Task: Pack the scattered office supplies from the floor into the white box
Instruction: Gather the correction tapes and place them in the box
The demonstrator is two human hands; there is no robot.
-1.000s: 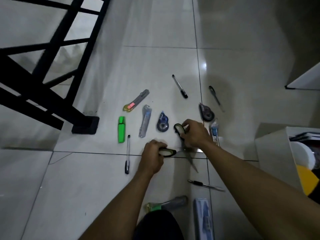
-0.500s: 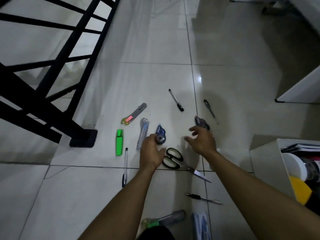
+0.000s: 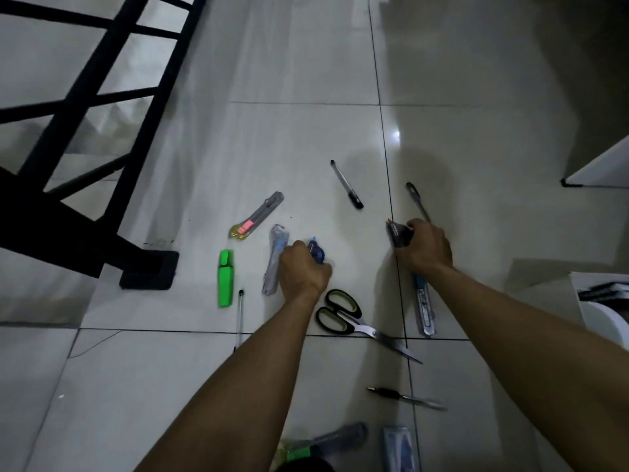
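Note:
My left hand (image 3: 301,272) curls round a blue correction tape (image 3: 317,252) on the floor. My right hand (image 3: 425,248) grips a dark correction tape (image 3: 396,232). Black-and-green scissors (image 3: 343,313) lie shut between my forearms. A green highlighter (image 3: 225,277), a grey cutter with a pink tag (image 3: 257,216), a packaged blue cutter (image 3: 274,264), another packaged cutter (image 3: 423,308) and several pens, such as a black-capped pen (image 3: 346,183), lie around. The white box (image 3: 599,303) stands at the right edge, with things inside it.
A black metal frame with a square foot (image 3: 149,270) stands at the left. More pens (image 3: 406,398) and packaged items (image 3: 400,447) lie near the bottom edge. A white furniture corner (image 3: 599,168) shows at the far right.
Both hands let go of the scissors, which now lie on the floor. The left hand moved onto the blue correction tape, the right onto the dark one.

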